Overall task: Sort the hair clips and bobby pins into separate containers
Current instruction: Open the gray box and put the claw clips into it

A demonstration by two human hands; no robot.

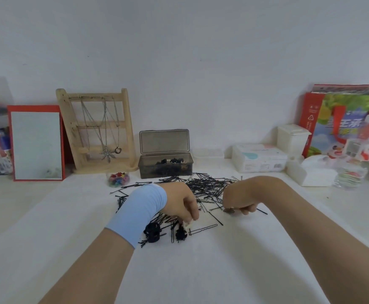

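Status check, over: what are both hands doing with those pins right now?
Left hand pinches a white clip. Right hand pinches a bobby pin. Pin pile unsorted; smoky box open.

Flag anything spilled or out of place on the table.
Black bobby pins lie strewn in a loose heap across the white table before the open box, black claw clips mixed in. Nothing looks damaged.

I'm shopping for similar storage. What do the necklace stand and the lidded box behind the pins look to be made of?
The stand looks like pale unfinished wood: light tan, matte, with rounded rails. The box seems to be smoky translucent plastic: dark clips show through its wall, and its raised lid is see-through.
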